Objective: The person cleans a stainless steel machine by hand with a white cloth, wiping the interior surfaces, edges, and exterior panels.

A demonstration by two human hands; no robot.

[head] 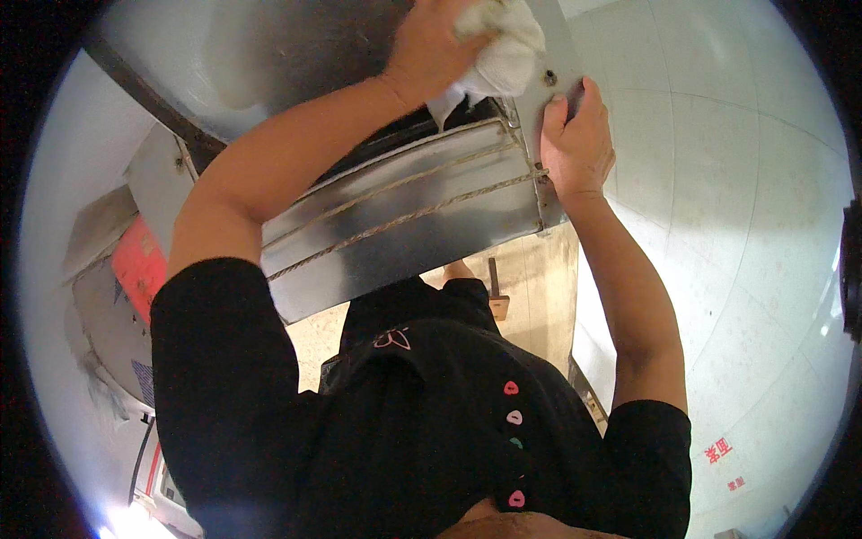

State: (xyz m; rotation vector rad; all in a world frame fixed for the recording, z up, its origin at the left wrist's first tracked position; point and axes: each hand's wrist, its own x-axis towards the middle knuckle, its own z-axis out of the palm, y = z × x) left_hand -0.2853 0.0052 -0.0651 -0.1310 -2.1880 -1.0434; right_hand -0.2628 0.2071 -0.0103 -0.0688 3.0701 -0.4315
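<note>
At the top of the head view, my left hand is closed on a bunched white cloth, which lies against a stained metal surface. One corner of the cloth hangs over a dark gap behind a shiny metal front panel. Two lengths of twisted twine run across that panel. My right hand rests on the metal edge at the panel's right end, thumb and fingers apart, with no object seen in it. The twine's right end is beside its wrist.
A pale tiled wall with red writing stands close on the right. Below the panel are the floor and part of a wooden object. A red item and a grey patterned one are at the left. A dark round hole marks the metal frame.
</note>
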